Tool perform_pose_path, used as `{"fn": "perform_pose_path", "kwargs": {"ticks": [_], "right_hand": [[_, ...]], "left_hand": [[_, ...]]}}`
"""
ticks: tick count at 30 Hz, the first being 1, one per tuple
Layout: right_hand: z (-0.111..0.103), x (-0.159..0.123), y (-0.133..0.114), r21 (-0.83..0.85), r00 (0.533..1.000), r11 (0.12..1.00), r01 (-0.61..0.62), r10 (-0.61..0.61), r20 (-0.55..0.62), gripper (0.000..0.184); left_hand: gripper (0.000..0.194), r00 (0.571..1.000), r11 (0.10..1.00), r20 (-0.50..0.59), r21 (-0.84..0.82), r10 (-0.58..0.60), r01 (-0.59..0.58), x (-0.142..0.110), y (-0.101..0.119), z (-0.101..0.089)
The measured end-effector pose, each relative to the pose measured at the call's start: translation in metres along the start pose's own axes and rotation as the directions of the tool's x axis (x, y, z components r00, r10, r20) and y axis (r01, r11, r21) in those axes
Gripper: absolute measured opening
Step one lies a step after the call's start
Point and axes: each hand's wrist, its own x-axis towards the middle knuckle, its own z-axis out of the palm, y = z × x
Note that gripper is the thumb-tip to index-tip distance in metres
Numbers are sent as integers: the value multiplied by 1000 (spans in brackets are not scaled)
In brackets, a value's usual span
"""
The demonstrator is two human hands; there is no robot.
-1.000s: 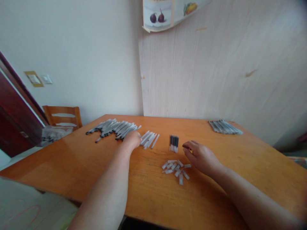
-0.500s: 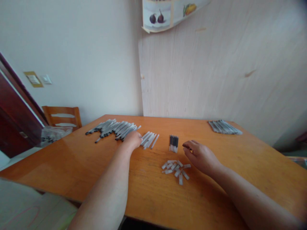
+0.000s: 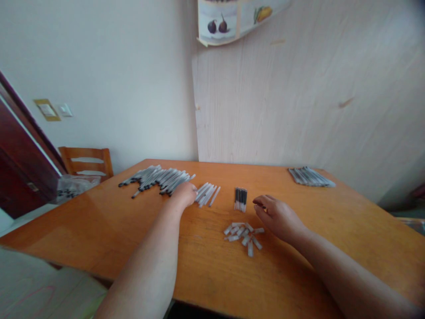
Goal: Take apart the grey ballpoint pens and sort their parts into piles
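My left hand (image 3: 183, 195) is closed, fingers bent downward at the left edge of a small group of whitish pen barrels (image 3: 206, 195). What its fingertips pinch, if anything, is hidden. Behind and left of it lies a large pile of clear pens with black ends (image 3: 156, 177). My right hand (image 3: 277, 215) rests low over the table, its thumb and fingers loosely curved with a gap between them; I make out nothing held there. Just left of it, a neat row of dark pen refills (image 3: 241, 199) lies side by side. Nearer me are several small translucent caps (image 3: 245, 232), loosely scattered.
The wooden table (image 3: 206, 270) reaches to the wall. A flat bundle of pens (image 3: 310, 176) lies at the far right. Beyond the left edge are a wooden chair (image 3: 86, 153) and a clear plastic bag (image 3: 78, 182) with dark pieces inside.
Hardly anything differs. Both hands stay in nearly the same place, and the piles on the table look the same.
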Motion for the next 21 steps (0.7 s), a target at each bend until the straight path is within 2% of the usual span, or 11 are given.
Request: {"fn": "perform_pose_path", "kwargs": {"ticks": [10,16,21], "right_hand": [[0,0,-1,-4,1000,1000,-5,5,6,24],[0,0,0,6,1000,1000,-5,5,4,24],[-1,0,0,0,1000,1000,2,-2,2,24]], "left_hand": [[25,999,997,25,58,39,-41,-1,1,-2],[25,999,999,21,19,26,-27,0,1,-3],[26,999,999,-41,31,-28,29,2,-6,-5]]}}
